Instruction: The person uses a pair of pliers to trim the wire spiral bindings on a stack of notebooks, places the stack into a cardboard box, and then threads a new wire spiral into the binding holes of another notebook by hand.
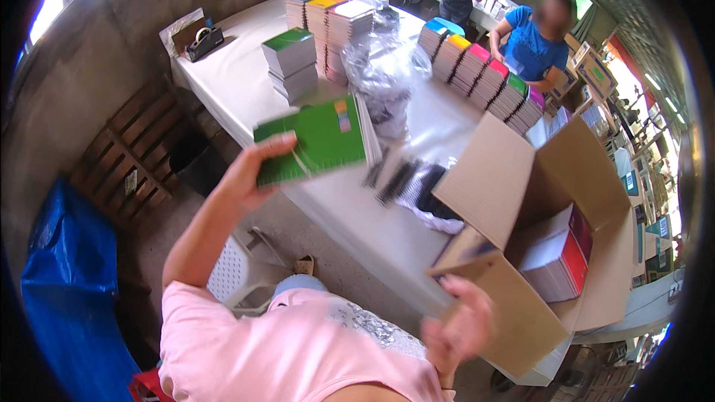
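Observation:
My left hand (262, 167) is closed round the near end of a stack of green-covered notebooks (316, 141), held up over the table's left edge. A small orange and white patch marks the top cover. My right hand (460, 324), blurred by motion, is beside the near flap of an open cardboard box (484, 179); its thumb and fingers look apart, with nothing seen between them. Inside the box stand notebooks (555, 257) with red covers and white page edges. Beyond my left hand, another pile of green notebooks (290, 59) stands on the table.
Tall notebook stacks (328, 30) and clear plastic bags (383, 67) occupy the white table (223, 74). Dark spiral bindings (410, 182) lie near the box. A notebook row (477, 71) runs toward a co-worker in blue (536, 45). A tape dispenser (205, 42) and plastic chair (238, 272) stand left.

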{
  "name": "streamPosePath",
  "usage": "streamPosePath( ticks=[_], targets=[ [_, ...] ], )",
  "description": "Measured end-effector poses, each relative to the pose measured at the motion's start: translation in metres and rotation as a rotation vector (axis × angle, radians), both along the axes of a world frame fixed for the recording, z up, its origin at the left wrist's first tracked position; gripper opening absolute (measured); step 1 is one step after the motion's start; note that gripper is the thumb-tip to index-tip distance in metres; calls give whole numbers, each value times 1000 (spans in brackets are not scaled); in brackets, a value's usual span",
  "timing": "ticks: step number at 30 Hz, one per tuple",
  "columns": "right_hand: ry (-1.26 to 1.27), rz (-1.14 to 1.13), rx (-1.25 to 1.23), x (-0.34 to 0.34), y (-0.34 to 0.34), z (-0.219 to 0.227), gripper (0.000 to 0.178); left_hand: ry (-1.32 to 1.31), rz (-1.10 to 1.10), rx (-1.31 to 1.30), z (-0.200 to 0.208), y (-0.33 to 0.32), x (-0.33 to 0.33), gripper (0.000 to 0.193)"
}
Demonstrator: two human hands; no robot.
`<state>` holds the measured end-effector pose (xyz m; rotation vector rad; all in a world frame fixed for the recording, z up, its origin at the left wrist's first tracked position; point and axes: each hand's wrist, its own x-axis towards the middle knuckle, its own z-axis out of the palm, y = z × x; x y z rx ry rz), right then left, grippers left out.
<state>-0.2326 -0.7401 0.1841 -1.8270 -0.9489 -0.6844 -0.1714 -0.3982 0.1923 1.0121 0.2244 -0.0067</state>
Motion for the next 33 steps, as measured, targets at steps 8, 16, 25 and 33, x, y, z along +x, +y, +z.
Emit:
streamPosePath(
  ticks=[8,16,25,33],
  targets=[
    [933,166,396,117,138,-68,97,112,-391,145,-76,51,34,44],
    [1133,217,511,127,207,-97,111,157,-84,-72,-96,82,39,40],
    [1329,442,756,151,285,-97,99,-60,378,-114,-101,47,53,34],
    [1385,464,784,199,295,-87,40,-232,496,-34,-112,51,56,54]
  ],
)
